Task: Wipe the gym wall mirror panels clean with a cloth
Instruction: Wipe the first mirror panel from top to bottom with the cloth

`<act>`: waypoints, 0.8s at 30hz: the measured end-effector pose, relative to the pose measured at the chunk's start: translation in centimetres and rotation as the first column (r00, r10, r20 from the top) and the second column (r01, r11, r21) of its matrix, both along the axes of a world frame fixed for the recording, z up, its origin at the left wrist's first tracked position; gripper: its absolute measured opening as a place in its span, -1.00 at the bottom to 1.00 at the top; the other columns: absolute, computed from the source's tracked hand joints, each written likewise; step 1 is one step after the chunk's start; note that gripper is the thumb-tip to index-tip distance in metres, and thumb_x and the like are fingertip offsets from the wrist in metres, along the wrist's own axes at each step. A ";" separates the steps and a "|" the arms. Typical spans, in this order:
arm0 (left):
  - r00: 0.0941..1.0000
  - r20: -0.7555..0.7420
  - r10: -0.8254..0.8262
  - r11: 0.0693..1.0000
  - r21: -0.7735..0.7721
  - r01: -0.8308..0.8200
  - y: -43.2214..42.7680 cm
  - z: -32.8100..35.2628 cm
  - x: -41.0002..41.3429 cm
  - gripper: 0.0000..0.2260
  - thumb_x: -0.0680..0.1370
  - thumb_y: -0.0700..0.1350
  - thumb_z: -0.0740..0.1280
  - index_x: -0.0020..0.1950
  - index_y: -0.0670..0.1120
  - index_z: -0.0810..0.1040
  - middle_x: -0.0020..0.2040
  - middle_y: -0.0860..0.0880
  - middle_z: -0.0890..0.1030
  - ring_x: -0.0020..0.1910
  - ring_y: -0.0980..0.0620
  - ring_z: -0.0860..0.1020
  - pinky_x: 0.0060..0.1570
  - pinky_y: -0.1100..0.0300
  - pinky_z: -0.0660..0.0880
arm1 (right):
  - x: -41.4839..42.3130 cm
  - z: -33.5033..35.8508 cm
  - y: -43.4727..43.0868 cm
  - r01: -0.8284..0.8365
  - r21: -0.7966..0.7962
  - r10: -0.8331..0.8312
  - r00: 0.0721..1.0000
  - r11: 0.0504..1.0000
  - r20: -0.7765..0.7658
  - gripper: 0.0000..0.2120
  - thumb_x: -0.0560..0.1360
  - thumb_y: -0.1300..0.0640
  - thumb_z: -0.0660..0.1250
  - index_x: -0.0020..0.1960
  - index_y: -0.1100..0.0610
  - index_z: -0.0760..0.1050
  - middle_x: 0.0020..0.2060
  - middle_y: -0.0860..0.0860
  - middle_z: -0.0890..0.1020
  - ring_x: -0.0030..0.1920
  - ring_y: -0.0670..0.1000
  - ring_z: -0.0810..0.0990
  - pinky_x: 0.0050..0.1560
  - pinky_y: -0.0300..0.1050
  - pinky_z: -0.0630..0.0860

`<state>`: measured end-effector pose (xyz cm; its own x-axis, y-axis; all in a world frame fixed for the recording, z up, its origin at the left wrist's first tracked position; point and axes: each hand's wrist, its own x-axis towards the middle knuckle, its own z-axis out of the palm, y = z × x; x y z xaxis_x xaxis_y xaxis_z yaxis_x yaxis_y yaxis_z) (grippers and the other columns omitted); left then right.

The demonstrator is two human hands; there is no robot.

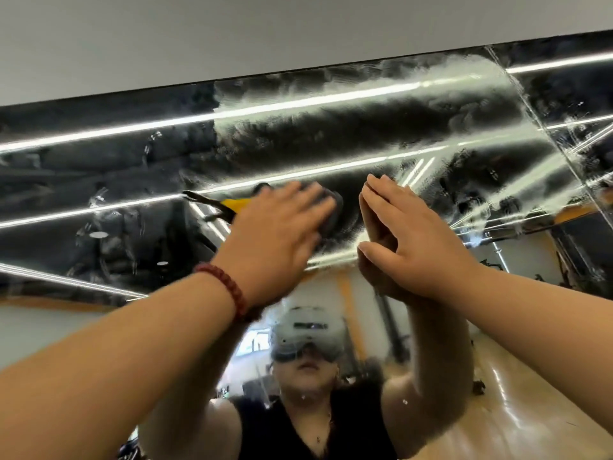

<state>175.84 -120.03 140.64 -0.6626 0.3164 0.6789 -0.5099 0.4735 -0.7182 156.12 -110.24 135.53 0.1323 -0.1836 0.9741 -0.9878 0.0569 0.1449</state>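
Note:
A wall mirror (pixel 348 134) fills the view ahead and above me, its upper middle panel smeared with pale streaks. My left hand (pixel 278 234), a red bead bracelet on its wrist, presses a dark grey cloth (pixel 330 210) flat against the glass with straight fingers. Only the cloth's right edge shows past the fingers. Just to the right, my right hand (pixel 411 240) rests flat on the mirror with fingers straight, meeting its own reflection. It holds nothing.
A vertical seam (pixel 530 104) separates this panel from another panel on the right. The grey wall (pixel 232 34) runs above the mirror's top edge. The glass reflects a person wearing a headset, ceiling light strips and a wooden gym floor.

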 end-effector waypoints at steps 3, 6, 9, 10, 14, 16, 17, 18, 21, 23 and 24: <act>0.994 0.104 0.036 0.999 -0.002 -0.036 0.3 -1.2 -0.3 -0.50 0.59 0.08 0.04 0.49 -0.01 0.39 0.47 -0.07 0.43 0.45 -0.16 0.37 0.41 -0.14 0.24 | 0.2 -0.4 0.5 -0.031 0.012 0.031 1.000 0.999 0.006 -0.24 0.50 -0.18 0.18 0.60 0.11 0.09 0.59 -0.04 0.10 0.51 -0.22 -0.08 0.46 -0.33 -0.22; 0.978 -0.192 0.076 0.978 0.204 -0.036 0.8 1.9 0.3 -0.54 0.67 0.04 0.04 0.59 0.03 0.19 0.58 -0.02 0.21 0.57 -0.10 0.12 0.49 -0.08 0.06 | -0.3 -1.6 1.5 -0.045 0.044 0.043 0.998 0.998 0.041 -0.27 0.57 -0.10 0.28 0.61 0.08 0.03 0.59 -0.10 0.04 0.53 -0.22 -0.10 0.45 -0.35 -0.22; 0.969 -0.208 0.135 0.982 0.155 -0.103 2.0 0.4 -1.5 -0.51 0.67 0.03 0.07 0.61 0.05 0.11 0.60 -0.03 0.15 0.57 -0.12 0.08 0.49 -0.07 0.03 | -1.8 -3.1 2.9 -0.023 0.052 0.018 0.995 0.998 0.097 -0.27 0.56 -0.10 0.28 0.61 0.08 0.04 0.59 -0.12 0.04 0.56 -0.15 -0.05 0.40 -0.42 -0.21; 0.985 -0.118 0.128 0.986 0.117 -0.114 2.6 -1.3 -2.7 -0.50 0.67 0.05 0.05 0.61 0.07 0.08 0.61 -0.01 0.12 0.57 -0.11 0.07 0.50 -0.07 0.00 | -2.5 -3.6 3.4 -0.011 0.059 0.004 0.994 0.998 0.114 -0.27 0.56 -0.07 0.29 0.61 0.08 0.04 0.59 -0.11 0.04 0.56 -0.14 -0.04 0.35 -0.50 -0.25; 0.992 0.066 0.106 0.990 0.086 -0.111 3.7 -2.9 -5.9 -0.51 0.68 0.07 0.03 0.61 0.11 0.03 0.62 0.04 0.07 0.59 -0.06 0.01 0.53 -0.04 -0.06 | -5.1 -4.5 5.0 0.019 0.079 -0.029 0.991 0.997 0.132 -0.26 0.56 -0.04 0.32 0.61 0.07 0.04 0.59 -0.10 0.03 0.56 -0.12 -0.04 0.32 -0.51 -0.25; 0.992 -0.079 0.104 0.985 0.145 -0.091 4.0 -0.6 -6.5 -0.51 0.68 0.03 0.06 0.61 0.07 0.08 0.61 0.00 0.12 0.58 -0.09 0.06 0.52 -0.04 -0.01 | -6.3 -4.5 5.8 0.006 0.088 -0.018 0.990 0.996 0.141 -0.26 0.57 -0.03 0.32 0.61 0.07 0.02 0.60 -0.11 0.02 0.56 -0.12 -0.04 0.38 -0.40 -0.19; 0.977 -0.173 0.124 0.980 0.173 -0.093 4.0 0.0 -6.7 -0.51 0.67 0.02 0.07 0.61 0.04 0.09 0.61 -0.02 0.13 0.58 -0.10 0.07 0.52 -0.05 0.02 | -6.8 -4.4 5.9 0.001 0.089 -0.015 0.989 0.996 0.147 -0.26 0.57 -0.03 0.31 0.61 0.07 0.02 0.59 -0.11 0.01 0.56 -0.12 -0.05 0.39 -0.38 -0.19; 0.960 -0.241 0.144 0.976 0.192 -0.098 4.1 -0.1 -7.1 -0.51 0.67 0.02 0.07 0.61 0.04 0.10 0.61 -0.03 0.14 0.57 -0.11 0.08 0.51 -0.05 0.02 | -7.3 -4.4 6.0 0.007 0.085 -0.019 0.989 0.996 0.149 -0.26 0.57 -0.04 0.31 0.61 0.07 0.01 0.59 -0.11 0.01 0.56 -0.12 -0.06 0.40 -0.36 -0.20; 0.982 -0.144 0.125 0.979 0.178 -0.099 6.0 -3.7 -10.7 -0.51 0.68 0.06 0.04 0.61 0.10 0.04 0.62 0.01 0.05 0.59 -0.08 0.00 0.53 -0.06 -0.10 | -9.3 -4.1 6.5 0.073 0.028 -0.076 0.991 0.997 0.114 -0.25 0.57 -0.12 0.27 0.61 0.11 0.02 0.60 -0.02 0.03 0.58 -0.06 -0.05 0.46 -0.28 -0.25; 0.993 0.002 0.114 0.978 0.173 -0.113 6.9 -5.5 -11.9 -0.51 0.68 0.07 0.02 0.61 0.13 0.01 0.63 0.04 0.01 0.60 -0.05 -0.05 0.53 -0.02 -0.16 | -10.7 -4.3 6.9 0.096 0.020 -0.098 0.989 0.995 0.108 -0.24 0.56 -0.16 0.25 0.61 0.13 0.03 0.60 0.02 0.04 0.59 -0.02 -0.05 0.48 -0.23 -0.25; 0.993 0.026 0.114 0.978 0.170 -0.117 7.0 -5.2 -12.0 -0.51 0.68 0.07 0.01 0.61 0.13 0.01 0.63 0.04 0.01 0.60 -0.04 -0.05 0.53 -0.02 -0.15 | -11.4 -4.4 7.2 0.098 0.017 -0.099 0.989 0.995 0.109 -0.23 0.55 -0.18 0.23 0.61 0.13 0.03 0.60 0.02 0.04 0.59 -0.02 -0.05 0.49 -0.23 -0.25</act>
<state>163.83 -113.03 135.47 -0.6993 0.1174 0.7051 -0.5569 0.5289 -0.6404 144.76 -103.04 131.11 0.0060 -0.2020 0.9794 -0.9874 0.1539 0.0378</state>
